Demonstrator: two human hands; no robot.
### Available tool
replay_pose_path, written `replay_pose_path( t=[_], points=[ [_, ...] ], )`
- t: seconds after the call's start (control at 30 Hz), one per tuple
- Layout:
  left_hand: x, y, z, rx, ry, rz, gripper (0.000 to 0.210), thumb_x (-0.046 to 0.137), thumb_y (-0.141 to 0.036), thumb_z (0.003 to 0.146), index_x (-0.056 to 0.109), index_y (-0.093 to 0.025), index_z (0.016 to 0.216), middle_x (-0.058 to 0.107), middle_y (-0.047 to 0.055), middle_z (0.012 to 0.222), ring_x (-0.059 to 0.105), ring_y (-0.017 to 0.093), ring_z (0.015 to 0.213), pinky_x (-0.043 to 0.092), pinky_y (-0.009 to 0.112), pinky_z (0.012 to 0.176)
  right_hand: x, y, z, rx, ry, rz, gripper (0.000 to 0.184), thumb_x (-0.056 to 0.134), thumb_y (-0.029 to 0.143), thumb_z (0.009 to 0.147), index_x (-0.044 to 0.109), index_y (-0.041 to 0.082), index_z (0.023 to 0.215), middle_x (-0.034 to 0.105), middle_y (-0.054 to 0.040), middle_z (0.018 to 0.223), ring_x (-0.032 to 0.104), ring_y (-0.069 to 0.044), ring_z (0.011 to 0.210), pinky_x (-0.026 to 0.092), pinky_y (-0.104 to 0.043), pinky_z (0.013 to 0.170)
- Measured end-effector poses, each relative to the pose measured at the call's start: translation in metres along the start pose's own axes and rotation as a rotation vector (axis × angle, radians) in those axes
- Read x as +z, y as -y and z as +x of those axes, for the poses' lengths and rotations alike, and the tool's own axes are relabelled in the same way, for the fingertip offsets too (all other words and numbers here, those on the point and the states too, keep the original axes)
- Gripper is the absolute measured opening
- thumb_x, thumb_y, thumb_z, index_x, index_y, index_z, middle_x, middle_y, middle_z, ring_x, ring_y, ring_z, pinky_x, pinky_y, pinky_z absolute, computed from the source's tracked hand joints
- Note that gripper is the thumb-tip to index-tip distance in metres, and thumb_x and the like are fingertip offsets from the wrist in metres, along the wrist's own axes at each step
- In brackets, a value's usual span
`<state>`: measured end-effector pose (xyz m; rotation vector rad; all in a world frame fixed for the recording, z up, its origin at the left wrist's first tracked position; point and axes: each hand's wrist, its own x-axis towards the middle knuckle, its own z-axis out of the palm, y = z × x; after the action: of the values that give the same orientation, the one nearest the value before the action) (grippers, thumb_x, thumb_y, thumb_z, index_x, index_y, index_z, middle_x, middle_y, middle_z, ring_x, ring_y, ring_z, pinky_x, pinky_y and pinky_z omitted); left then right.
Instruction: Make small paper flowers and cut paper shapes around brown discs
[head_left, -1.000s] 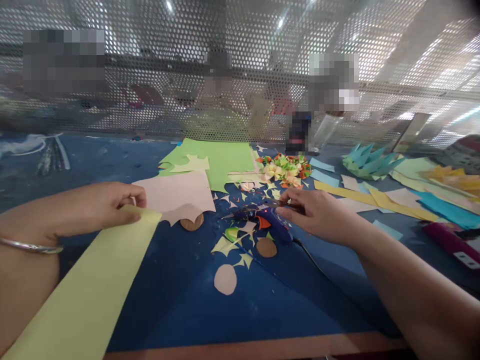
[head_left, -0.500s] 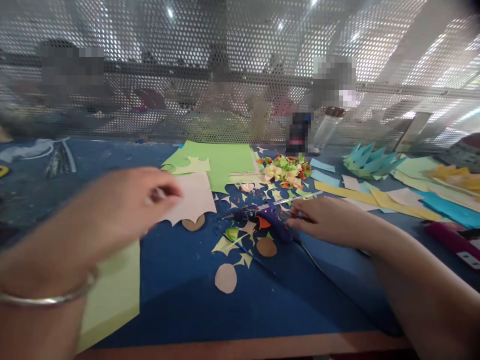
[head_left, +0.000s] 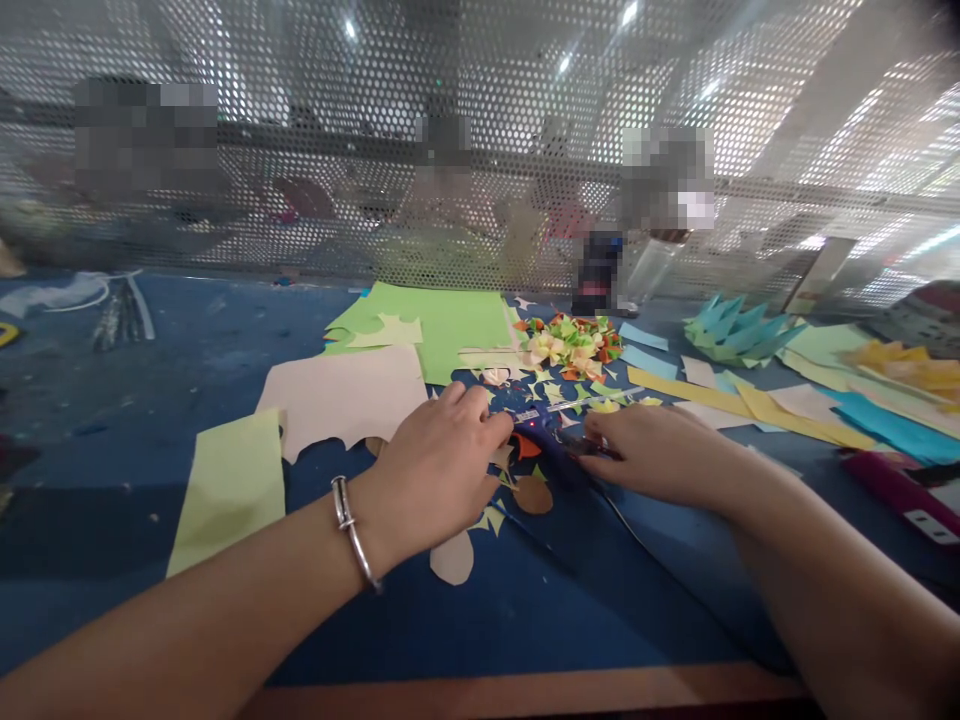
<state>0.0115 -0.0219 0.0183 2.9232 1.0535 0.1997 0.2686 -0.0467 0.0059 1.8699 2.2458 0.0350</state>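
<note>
My left hand point(head_left: 439, 465) and right hand point(head_left: 656, 445) curled by the glue gun point(head_left: 553, 447), grasping what I couldn't tell; avoiding its heat seemed wise.

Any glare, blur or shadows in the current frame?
Head view: bright glare spots show through the perforated screen; background behind it is hazy, partly pixelated; left hand and right hand look fairly crisp; soft shadow falls on the blue table.

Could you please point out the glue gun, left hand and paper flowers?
Glue gun point(head_left: 553, 447), head view: blue body.
Left hand point(head_left: 435, 468), head view: its back.
Paper flowers point(head_left: 571, 345), head view: cluster's middle.
</note>
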Motion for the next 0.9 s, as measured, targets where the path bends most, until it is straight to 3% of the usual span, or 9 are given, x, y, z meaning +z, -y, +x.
replay_pose_path(
  t=[0.23, 0.37, 0.47, 0.53, 0.63, 0.77, 0.83, 0.9],
  points=[
    [0.006, 0.003, 0.01, 0.074, 0.072, 0.032, 0.016, 0.056, -0.014, 0.085, 0.072, -0.017, 0.087, 0.06, 0.014, 0.097, 0.053, 0.032, 0.099, 0.045, 0.044, 0.079, -0.003, 0.004, -0.003, 0.002, -0.008, -0.027, 0.028, 0.051, 0.043, 0.095, 0.068, 0.021, 0.091, 0.076, -0.0098, 0.086, 0.07, -0.028, 0.079, 0.029, -0.031, 0.059],
    [0.011, 0.004, 0.012, 0.14, 0.065, 0.047, 0.019, 0.054, -0.012, 0.088, 0.071, -0.016, 0.081, 0.061, 0.013, 0.093, 0.053, 0.03, 0.096, 0.042, 0.042, 0.078, -0.003, 0.005, -0.002, 0.007, -0.006, -0.046, 0.029, 0.05, 0.044, 0.095, 0.067, 0.021, 0.09, 0.076, -0.01, 0.087, 0.07, -0.027, 0.079, 0.025, -0.031, 0.058],
    [0.006, 0.006, 0.013, 0.14, 0.025, -0.063, 0.021, 0.052, -0.016, 0.094, 0.068, -0.016, 0.081, 0.064, 0.012, 0.091, 0.054, 0.029, 0.094, 0.041, 0.041, 0.079, -0.002, 0.005, -0.002, 0.01, -0.004, -0.049, 0.028, 0.051, 0.043, 0.095, 0.067, 0.021, 0.09, 0.076, -0.01, 0.086, 0.071, -0.028, 0.079, 0.024, -0.031, 0.057],
    [-0.001, 0.01, 0.011, 0.041, -0.015, -0.26, 0.021, 0.052, -0.022, 0.097, 0.066, -0.017, 0.083, 0.067, 0.009, 0.089, 0.057, 0.026, 0.09, 0.04, 0.038, 0.077, -0.001, 0.004, -0.001, 0.01, -0.006, -0.05, 0.03, 0.051, 0.045, 0.096, 0.067, 0.021, 0.089, 0.075, -0.0101, 0.086, 0.071, -0.028, 0.079, 0.024, -0.031, 0.057],
    [-0.01, 0.014, 0.003, -0.217, -0.09, -0.663, 0.019, 0.058, -0.032, 0.097, 0.067, -0.02, 0.086, 0.068, 0.003, 0.081, 0.058, 0.019, 0.076, 0.039, 0.033, 0.069, -0.001, 0.002, 0.0, 0.01, -0.005, -0.052, 0.029, 0.053, 0.045, 0.095, 0.067, 0.021, 0.088, 0.075, -0.0097, 0.084, 0.071, -0.028, 0.078, 0.024, -0.031, 0.056],
    [-0.002, 0.013, -0.009, -0.412, -0.249, -1.298, 0.016, 0.071, -0.035, 0.09, 0.07, -0.019, 0.085, 0.07, 0.003, 0.085, 0.059, 0.015, 0.078, 0.043, 0.028, 0.074, -0.004, 0.006, 0.0, 0.045, -0.046, -0.045, 0.029, 0.055, 0.047, 0.096, 0.068, 0.022, 0.087, 0.073, -0.0074, 0.074, 0.071, -0.029, 0.074, 0.027, -0.031, 0.056],
    [0.007, 0.007, -0.013, -0.533, -0.275, -1.619, 0.015, 0.08, -0.03, 0.083, 0.071, -0.018, 0.086, 0.071, 0.002, 0.087, 0.06, 0.013, 0.078, 0.044, 0.026, 0.075, -0.006, 0.014, -0.002, 0.049, -0.16, 0.028, 0.03, 0.054, 0.048, 0.097, 0.069, 0.023, 0.092, 0.073, -0.0051, 0.073, 0.07, -0.026, 0.068, 0.03, -0.03, 0.054],
    [0.014, 0.0, -0.015, -0.626, -0.307, -1.826, 0.02, 0.085, -0.024, 0.077, 0.073, -0.017, 0.092, 0.072, 0.002, 0.089, 0.063, 0.013, 0.081, 0.046, 0.025, 0.08, -0.006, 0.026, -0.005, -0.002, -0.363, 0.183, 0.025, 0.056, 0.045, 0.098, 0.069, 0.023, 0.099, 0.075, -0.0025, 0.076, 0.069, -0.021, 0.063, 0.037, -0.03, 0.054]
  ],
)
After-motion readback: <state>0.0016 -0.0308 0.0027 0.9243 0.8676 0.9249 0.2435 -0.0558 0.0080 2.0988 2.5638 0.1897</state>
